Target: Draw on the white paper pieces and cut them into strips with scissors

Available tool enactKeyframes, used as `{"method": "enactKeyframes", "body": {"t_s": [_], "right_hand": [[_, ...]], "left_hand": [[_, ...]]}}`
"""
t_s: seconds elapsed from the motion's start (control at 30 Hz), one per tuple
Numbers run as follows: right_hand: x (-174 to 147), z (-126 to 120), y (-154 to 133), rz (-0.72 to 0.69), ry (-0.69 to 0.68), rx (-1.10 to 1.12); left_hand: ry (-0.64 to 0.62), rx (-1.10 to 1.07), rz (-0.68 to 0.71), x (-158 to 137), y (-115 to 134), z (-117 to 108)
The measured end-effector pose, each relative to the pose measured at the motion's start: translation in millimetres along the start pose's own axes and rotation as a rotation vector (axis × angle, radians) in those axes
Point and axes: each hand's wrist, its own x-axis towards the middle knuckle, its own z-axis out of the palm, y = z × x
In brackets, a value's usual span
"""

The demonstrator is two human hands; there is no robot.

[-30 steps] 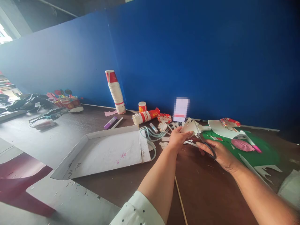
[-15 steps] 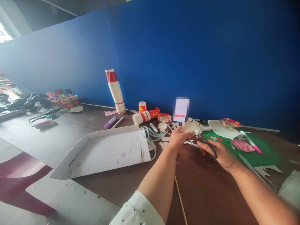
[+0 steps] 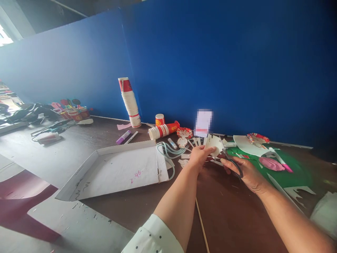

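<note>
Pinched in my left hand (image 3: pixel 199 156) is a cream-white piece of paper (image 3: pixel 214 144) with a notched edge, held up over the table. My right hand (image 3: pixel 243 172) grips a pair of scissors (image 3: pixel 234 162) with dark handles, their blades pointing up and left beside the paper's right edge. Whether the blades touch the paper I cannot tell. Just behind my left hand lie white paper strips (image 3: pixel 196 141) and a paper cut-out figure (image 3: pixel 182 141) beside a red-and-white crinkled ring.
An open white cardboard box lid (image 3: pixel 118 172) lies left of my arms, near coiled pale cables (image 3: pixel 168 151). A tall stack of paper cups (image 3: pixel 130 105) leans by the blue partition (image 3: pixel 210 63). On the right are a green sheet (image 3: pixel 292 172), a pink marker and paper scraps.
My left hand has turned the paper, so its notched face shows more upright and its edge sits closer along the scissors. My right hand has barely moved.
</note>
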Motion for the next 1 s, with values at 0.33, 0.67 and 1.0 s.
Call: {"method": "enactKeyframes", "body": {"t_s": [0.33,0.67,1.0], "right_hand": [[2.4,-0.9,4.7,0.001,0.002,-0.029],[1.5,-0.9,1.1,-0.027,0.018,-0.072],[2.0,-1.6,2.9,-0.077,0.015,-0.099]], "left_hand": [[-0.015,0.063,0.049,-1.7,0.2,-2.0],[-0.024,0.066,0.049,0.6,-1.2,-3.4],[-0.001,0.069,0.041,0.8,-0.1,-3.5]]}}
